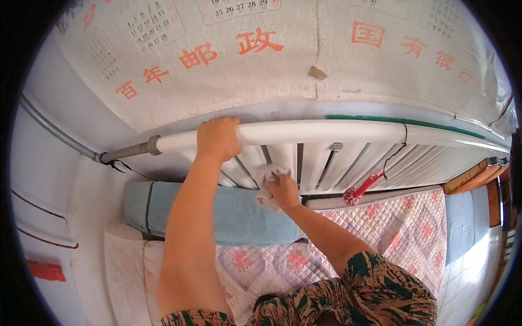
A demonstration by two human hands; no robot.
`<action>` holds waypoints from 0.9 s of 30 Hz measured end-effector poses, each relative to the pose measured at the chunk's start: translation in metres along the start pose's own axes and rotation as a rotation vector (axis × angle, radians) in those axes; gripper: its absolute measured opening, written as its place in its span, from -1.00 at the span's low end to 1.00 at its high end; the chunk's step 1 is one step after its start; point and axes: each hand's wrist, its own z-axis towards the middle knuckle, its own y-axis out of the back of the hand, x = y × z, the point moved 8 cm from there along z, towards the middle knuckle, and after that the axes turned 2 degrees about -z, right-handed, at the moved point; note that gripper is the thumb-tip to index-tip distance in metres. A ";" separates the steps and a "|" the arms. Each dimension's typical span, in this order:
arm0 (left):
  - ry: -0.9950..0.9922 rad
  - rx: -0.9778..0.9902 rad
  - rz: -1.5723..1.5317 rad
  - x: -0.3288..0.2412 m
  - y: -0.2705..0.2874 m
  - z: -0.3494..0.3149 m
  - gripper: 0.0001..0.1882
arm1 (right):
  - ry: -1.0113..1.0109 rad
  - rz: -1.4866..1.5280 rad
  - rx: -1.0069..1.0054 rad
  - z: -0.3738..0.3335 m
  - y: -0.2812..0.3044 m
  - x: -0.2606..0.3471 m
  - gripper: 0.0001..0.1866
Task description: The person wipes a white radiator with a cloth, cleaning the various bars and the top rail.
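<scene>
A white radiator (348,132) with upright fins and a rounded top tube runs along the wall. My left hand (218,138) is closed over its top tube, left of the middle, with the fingertips hidden on the far side. Lower and further right, my right hand (284,191) is closed on a crumpled pale grey cloth (267,202). The cloth lies against the lower part of the fins, just above a rolled blue blanket (239,214). Some of the right fingers are hidden in its folds.
A flowered quilted cover (389,228) lies on the bed below the radiator. A red object with a round patterned end (352,196) hangs by a dark cord from the tube. A grey pipe (60,133) joins at the left. Printed calendar paper (217,81) covers the wall.
</scene>
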 end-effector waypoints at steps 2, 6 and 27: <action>-0.014 -0.014 -0.007 -0.005 0.002 0.000 -0.67 | -0.086 -0.056 0.034 0.007 -0.024 -0.049 -0.57; -0.004 0.004 -0.013 0.000 -0.003 0.003 -0.65 | -0.067 -0.074 0.118 0.014 -0.045 -0.070 -0.58; -0.008 0.010 -0.007 0.000 -0.005 0.004 -0.56 | 0.133 0.502 0.133 -0.006 0.024 0.024 -0.62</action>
